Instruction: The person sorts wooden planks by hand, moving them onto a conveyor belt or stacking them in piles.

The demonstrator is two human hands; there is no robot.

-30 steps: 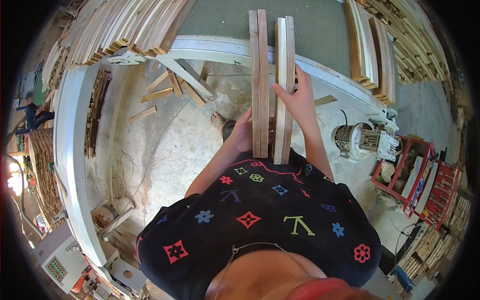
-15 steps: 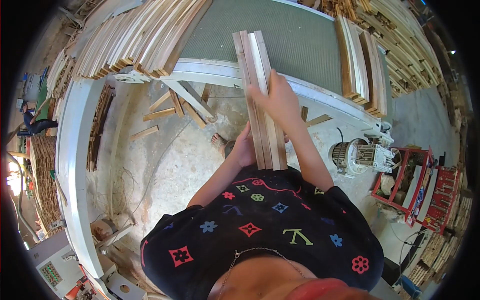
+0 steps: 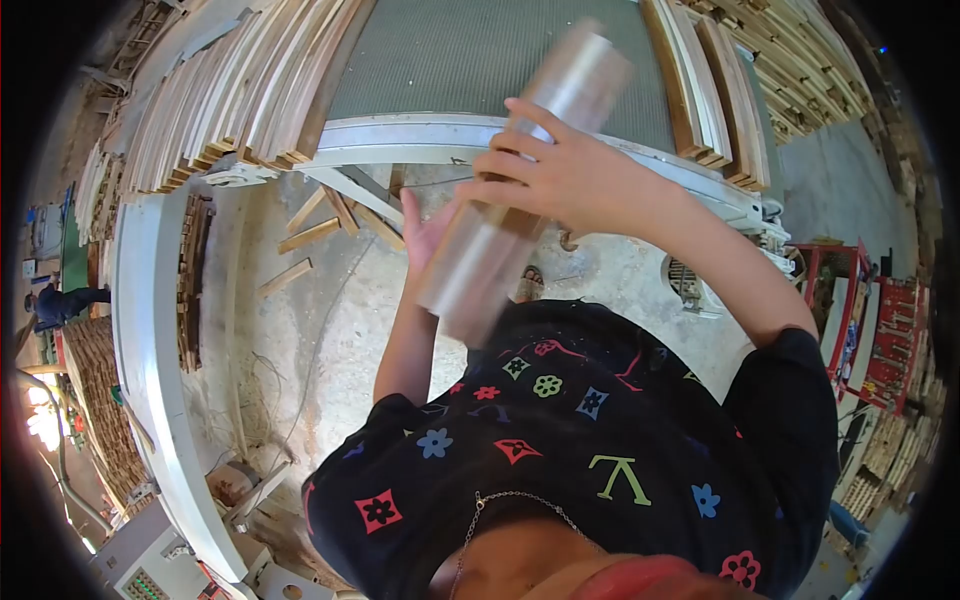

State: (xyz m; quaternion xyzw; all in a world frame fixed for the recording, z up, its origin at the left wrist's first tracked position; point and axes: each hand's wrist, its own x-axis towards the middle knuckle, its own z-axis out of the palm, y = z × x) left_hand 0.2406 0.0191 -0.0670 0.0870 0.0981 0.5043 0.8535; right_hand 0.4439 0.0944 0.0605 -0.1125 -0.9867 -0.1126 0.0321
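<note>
A bundle of several wooden strips (image 3: 480, 250) hangs slantwise in front of my shirt, blurred by motion, its far end above the green conveyor belt (image 3: 440, 70). Across its middle lies my right hand (image 3: 545, 175), closed with the fingers wrapped over the top face. My left hand (image 3: 430, 235) bears the bundle from the left and below. Its thumb points up, clear of the wood, while most of its fingers are hidden behind the strips.
Stacked wooden strips (image 3: 245, 90) line the belt's left side, with another row (image 3: 690, 80) at its right. Offcuts (image 3: 310, 236) lie on the floor below the white frame (image 3: 400, 135). A red tool rack (image 3: 885, 345) stands at right; a person (image 3: 65, 305) is far left.
The bundle has swung from nearly upright to a slant, its far end to the right and its near end to the left. My left hand has moved left and up.
</note>
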